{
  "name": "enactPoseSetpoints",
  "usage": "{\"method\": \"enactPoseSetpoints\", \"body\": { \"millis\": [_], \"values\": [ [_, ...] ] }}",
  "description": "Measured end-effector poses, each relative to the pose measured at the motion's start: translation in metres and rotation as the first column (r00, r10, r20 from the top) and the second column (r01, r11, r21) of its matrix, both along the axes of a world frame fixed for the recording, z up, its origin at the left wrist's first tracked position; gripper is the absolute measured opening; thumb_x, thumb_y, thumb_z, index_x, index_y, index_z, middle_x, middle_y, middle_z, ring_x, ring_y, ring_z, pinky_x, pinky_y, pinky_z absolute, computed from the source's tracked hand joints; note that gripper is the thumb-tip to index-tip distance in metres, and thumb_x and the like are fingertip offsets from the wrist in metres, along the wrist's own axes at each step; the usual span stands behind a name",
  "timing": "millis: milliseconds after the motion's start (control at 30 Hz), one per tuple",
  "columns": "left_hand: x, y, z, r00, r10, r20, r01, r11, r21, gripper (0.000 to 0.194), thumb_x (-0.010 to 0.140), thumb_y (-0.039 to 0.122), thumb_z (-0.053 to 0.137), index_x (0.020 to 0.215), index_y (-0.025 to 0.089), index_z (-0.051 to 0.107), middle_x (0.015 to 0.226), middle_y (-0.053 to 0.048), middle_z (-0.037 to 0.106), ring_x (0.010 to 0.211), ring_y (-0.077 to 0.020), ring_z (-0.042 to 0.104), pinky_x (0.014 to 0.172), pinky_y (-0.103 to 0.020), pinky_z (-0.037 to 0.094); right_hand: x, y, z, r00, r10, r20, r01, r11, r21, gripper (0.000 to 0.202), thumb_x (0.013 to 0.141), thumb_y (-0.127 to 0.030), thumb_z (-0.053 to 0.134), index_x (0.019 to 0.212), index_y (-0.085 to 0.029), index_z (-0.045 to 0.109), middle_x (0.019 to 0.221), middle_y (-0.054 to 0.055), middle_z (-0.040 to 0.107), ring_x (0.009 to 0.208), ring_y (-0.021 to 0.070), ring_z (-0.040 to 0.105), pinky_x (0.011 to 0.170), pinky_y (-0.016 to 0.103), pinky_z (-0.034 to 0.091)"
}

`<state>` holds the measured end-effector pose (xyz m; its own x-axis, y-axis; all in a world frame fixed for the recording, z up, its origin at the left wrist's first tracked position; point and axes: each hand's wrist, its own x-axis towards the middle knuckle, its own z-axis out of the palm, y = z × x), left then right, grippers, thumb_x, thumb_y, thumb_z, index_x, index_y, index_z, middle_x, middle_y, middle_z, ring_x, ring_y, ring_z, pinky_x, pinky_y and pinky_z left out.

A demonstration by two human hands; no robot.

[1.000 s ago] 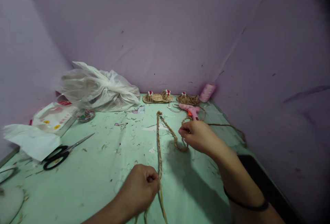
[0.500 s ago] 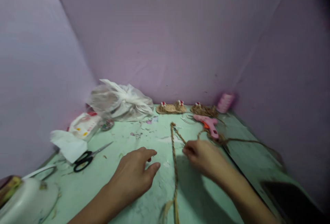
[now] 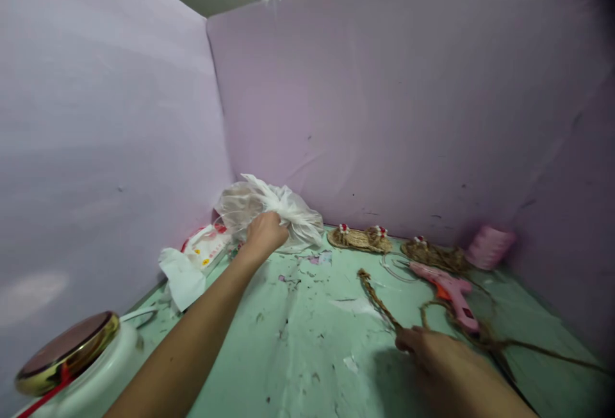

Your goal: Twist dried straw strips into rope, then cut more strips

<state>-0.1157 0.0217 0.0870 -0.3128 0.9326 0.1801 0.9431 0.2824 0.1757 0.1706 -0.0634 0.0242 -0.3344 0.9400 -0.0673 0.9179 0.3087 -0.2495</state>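
My left hand (image 3: 267, 233) reaches to the back, its fingers curled at the knotted front of a white plastic bag (image 3: 300, 216). The fingertips are mostly hidden by the back of the hand. At the lower right, my right hand (image 3: 425, 347) is closed on a braided jute rope (image 3: 377, 296), whose folded end points away from me over the table. A pink glue gun (image 3: 454, 290) lies just beyond my right hand, with loose jute cord (image 3: 538, 344) beside and under it.
Two small woven slippers (image 3: 360, 240) with red-and-white beads stand along the back wall, near a pink spool (image 3: 490, 247). On the left are a tissue pack (image 3: 207, 248), a white tissue (image 3: 182, 279) and a white jar with a gold-rimmed lid (image 3: 70, 351). Purple walls enclose the green table (image 3: 298, 347).
My left hand has moved forward from the table's middle to the plastic bag. The right hand keeps hold of the rope, which has shifted aside. The view has tilted up and turned left.
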Motion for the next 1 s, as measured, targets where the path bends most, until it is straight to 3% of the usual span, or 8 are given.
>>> {"method": "enactPoseSetpoints", "body": {
  "millis": [133, 300, 400, 600, 833, 900, 1000],
  "values": [
    [-0.01, 0.024, 0.015, 0.996, -0.031, -0.088, 0.028, 0.999, -0.029, 0.03, 0.068, 0.023, 0.046, 0.091, 0.017, 0.063, 0.092, -0.014, 0.063, 0.085, -0.0252, 0.059, 0.065, -0.031, 0.043, -0.004, -0.003, 0.004, 1.0, 0.008, -0.019, -0.009, 0.997, -0.081, 0.029, 0.07, -0.02, 0.044, 0.091, -0.025, 0.063, 0.091, 0.007, 0.067, 0.086, 0.0238, 0.061, 0.072, 0.031, 0.043],
    [-0.03, 0.057, 0.051, 0.99, -0.039, -0.137, 0.022, 0.992, -0.122, 0.033, 0.063, 0.017, 0.051, 0.093, 0.011, 0.062, 0.091, -0.017, 0.064, 0.082, -0.0226, 0.059, 0.064, -0.026, 0.043, -0.01, -0.006, 0.015, 0.994, 0.045, -0.095, -0.053, 0.995, -0.08, 0.025, 0.074, -0.031, 0.043, 0.085, -0.027, 0.065, 0.084, 0.005, 0.068, 0.076, 0.0216, 0.063, 0.064, 0.029, 0.045],
    [-0.04, 0.068, 0.06, 0.985, -0.074, -0.154, 0.04, 0.977, -0.21, 0.03, 0.059, 0.018, 0.055, 0.087, 0.011, 0.064, 0.085, -0.015, 0.065, 0.076, -0.0209, 0.06, 0.061, -0.024, 0.043, -0.014, -0.007, 0.024, 0.985, 0.096, -0.14, -0.1, 0.995, -0.026, 0.023, 0.074, -0.032, 0.044, 0.08, -0.027, 0.066, 0.076, 0.006, 0.068, 0.067, 0.0199, 0.063, 0.058, 0.027, 0.045],
    [-0.049, 0.069, 0.054, 0.975, -0.126, -0.182, 0.049, 0.925, -0.376, 0.015, 0.052, 0.018, 0.062, 0.063, 0.01, 0.066, 0.058, -0.012, 0.064, 0.06, -0.022, 0.06, 0.059, -0.028, 0.043, -0.029, -0.027, 0.053, 0.993, 0.091, -0.076, -0.092, 0.996, -0.007, 0.02, 0.07, -0.028, 0.051, 0.082, -0.024, 0.067, 0.078, 0.007, 0.068, 0.071, 0.0192, 0.062, 0.062, 0.025, 0.044],
    [-0.044, 0.08, 0.045, 0.926, -0.222, -0.305, 0.158, 0.962, -0.22, 0.038, 0.06, 0.02, 0.053, 0.097, 0.013, 0.062, 0.098, -0.017, 0.061, 0.09, -0.0272, 0.056, 0.073, -0.032, 0.042, -0.057, -0.03, 0.099, 0.95, 0.297, 0.094, -0.284, 0.95, -0.134, 0.027, 0.065, -0.032, 0.058, 0.089, -0.024, 0.067, 0.078, 0.008, 0.067, 0.077, 0.0213, 0.061, 0.062, 0.027, 0.044],
    [-0.041, 0.081, 0.036, 0.88, -0.28, -0.383, 0.217, 0.956, -0.199, 0.041, 0.06, 0.023, 0.055, 0.099, 0.014, 0.061, 0.105, -0.018, 0.057, 0.095, -0.0295, 0.053, 0.075, -0.034, 0.041, -0.069, -0.019, 0.104, 0.891, 0.414, 0.184, -0.383, 0.905, -0.184, 0.029, 0.063, -0.03, 0.058, 0.089, -0.02, 0.067, 0.075, 0.01, 0.067, 0.073, 0.0237, 0.062, 0.058, 0.029, 0.044],
    [-0.04, 0.08, 0.024, 0.802, -0.312, -0.509, 0.258, 0.95, -0.176, 0.032, 0.065, 0.019, 0.048, 0.093, 0.011, 0.062, 0.104, -0.019, 0.056, 0.095, -0.0291, 0.051, 0.075, -0.035, 0.041, -0.091, 0.001, 0.104, 0.836, 0.514, 0.191, -0.487, 0.856, -0.172, 0.033, 0.062, -0.031, 0.058, 0.091, -0.017, 0.066, 0.077, 0.011, 0.067, 0.072, 0.0232, 0.061, 0.057, 0.029, 0.044]
  ]
}}
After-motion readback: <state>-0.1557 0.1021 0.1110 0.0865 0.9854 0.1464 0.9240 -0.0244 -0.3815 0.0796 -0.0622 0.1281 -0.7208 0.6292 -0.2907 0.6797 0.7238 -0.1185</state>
